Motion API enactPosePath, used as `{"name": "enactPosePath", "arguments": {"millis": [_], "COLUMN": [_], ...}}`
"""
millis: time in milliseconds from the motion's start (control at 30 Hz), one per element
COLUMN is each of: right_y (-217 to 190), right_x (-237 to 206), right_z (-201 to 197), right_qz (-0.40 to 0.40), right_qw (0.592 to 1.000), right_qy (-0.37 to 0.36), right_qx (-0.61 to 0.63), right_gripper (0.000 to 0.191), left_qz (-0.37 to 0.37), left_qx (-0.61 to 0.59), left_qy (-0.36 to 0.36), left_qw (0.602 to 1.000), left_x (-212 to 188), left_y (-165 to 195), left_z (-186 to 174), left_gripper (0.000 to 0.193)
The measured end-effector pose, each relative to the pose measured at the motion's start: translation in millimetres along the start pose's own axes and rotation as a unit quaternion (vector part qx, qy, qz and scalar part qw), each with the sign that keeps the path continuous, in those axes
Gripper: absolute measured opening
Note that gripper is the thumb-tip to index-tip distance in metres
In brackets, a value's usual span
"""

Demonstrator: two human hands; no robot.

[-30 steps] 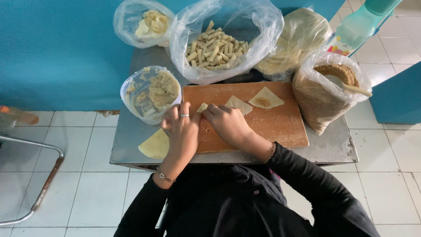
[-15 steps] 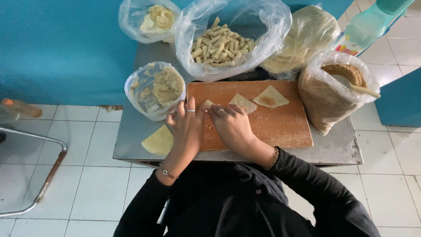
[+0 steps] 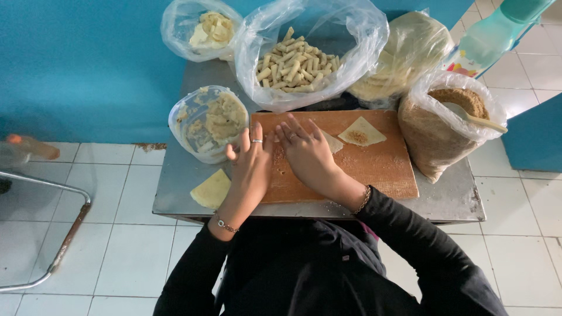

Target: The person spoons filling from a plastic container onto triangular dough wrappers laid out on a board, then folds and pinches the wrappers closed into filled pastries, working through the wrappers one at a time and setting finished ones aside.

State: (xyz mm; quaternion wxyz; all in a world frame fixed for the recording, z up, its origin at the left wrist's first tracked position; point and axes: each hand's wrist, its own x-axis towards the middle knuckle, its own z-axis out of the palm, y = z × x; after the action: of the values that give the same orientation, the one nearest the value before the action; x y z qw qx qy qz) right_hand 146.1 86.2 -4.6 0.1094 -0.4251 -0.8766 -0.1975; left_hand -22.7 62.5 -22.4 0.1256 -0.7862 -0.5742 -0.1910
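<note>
My left hand point(image 3: 250, 167) and my right hand point(image 3: 307, 155) lie flat side by side, fingers stretched out and apart, on the left end of a wooden board point(image 3: 380, 169). A pale wrapper point(image 3: 333, 142) pokes out from under my right hand's fingers; anything else under the palms is hidden. A second triangular wrapper point(image 3: 362, 133) with a dab of brown filling lies on the board to the right. A ring is on my left hand and a bracelet on each wrist.
On the metal table point(image 3: 451, 199): a plastic-lined tub of pale mash point(image 3: 208, 120), a bag of rolled pieces point(image 3: 295, 61), a bag of wrappers point(image 3: 404, 52), a crumb bag point(image 3: 445, 129) with a spoon point(image 3: 474, 117), a small bag point(image 3: 202, 29), a loose wrapper point(image 3: 212, 190). A chair frame point(image 3: 64, 234) stands left.
Both hands have slid forward on the board and flattened, fingers stretching out from the pinched hold they had a second ago. The other things have stayed put.
</note>
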Motion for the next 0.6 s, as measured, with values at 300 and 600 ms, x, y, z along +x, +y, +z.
{"name": "enactPosePath", "arguments": {"millis": [300, 600], "right_y": [-11.8, 20.8], "right_x": [-5.3, 17.0], "right_z": [-5.4, -6.4], "right_qz": [-0.022, -0.029], "right_qw": [0.999, 0.988], "right_qy": [-0.017, 0.038], "right_qx": [-0.04, 0.148], "right_gripper": [0.059, 0.037], "left_qz": [0.002, -0.114], "left_qx": [-0.013, -0.099], "left_qy": [0.014, 0.086], "left_qw": [1.0, 0.985], "left_x": [0.4, -17.1], "left_y": [-8.1, -9.9], "left_z": [-7.4, -45.7], "left_gripper": [0.05, 0.059]}}
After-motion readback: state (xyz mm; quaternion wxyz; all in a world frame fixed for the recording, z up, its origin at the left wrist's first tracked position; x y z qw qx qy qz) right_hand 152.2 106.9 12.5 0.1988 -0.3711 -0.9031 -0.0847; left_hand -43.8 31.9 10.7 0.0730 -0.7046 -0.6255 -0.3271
